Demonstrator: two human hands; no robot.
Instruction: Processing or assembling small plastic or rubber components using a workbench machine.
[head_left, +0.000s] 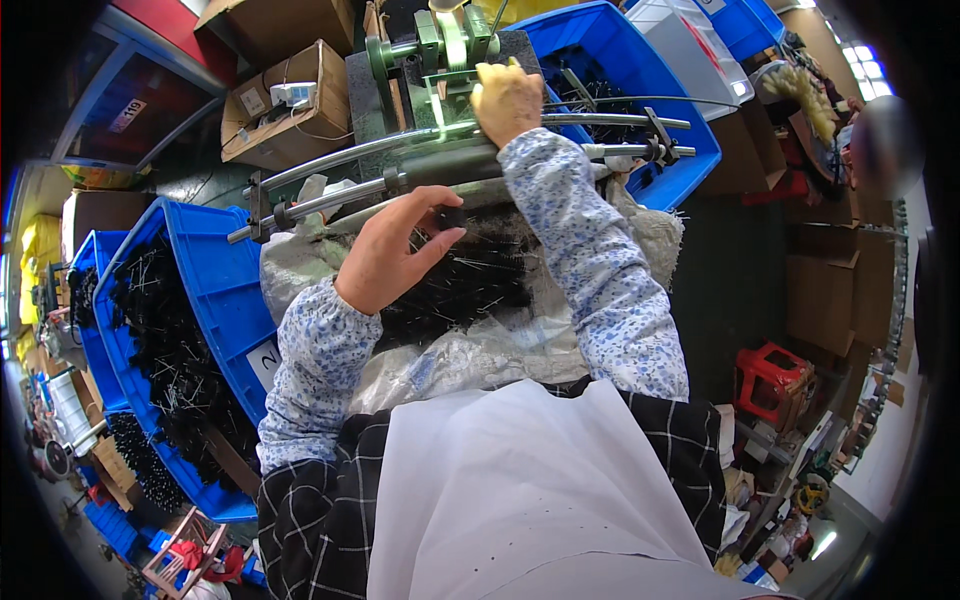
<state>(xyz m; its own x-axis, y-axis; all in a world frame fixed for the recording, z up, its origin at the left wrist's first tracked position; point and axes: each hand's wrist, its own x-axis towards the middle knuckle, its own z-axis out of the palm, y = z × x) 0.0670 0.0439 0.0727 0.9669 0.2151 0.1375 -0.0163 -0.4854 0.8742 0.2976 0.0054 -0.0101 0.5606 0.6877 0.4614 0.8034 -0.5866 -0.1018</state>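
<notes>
Head view: left hand [385, 250] is pinching a small black piece [452, 215] over the heap of black bristly parts [470, 280] on the lap sack [460, 355]. Right hand [507, 100], fingers curled narrow, is pressing at the green machine [440, 50] beyond the curved metal rails [400, 150]. Heap and left blue bin [215, 270] both sitting full: much judged left. Right fingertips hidden; cannot tell what they are holding.
</notes>
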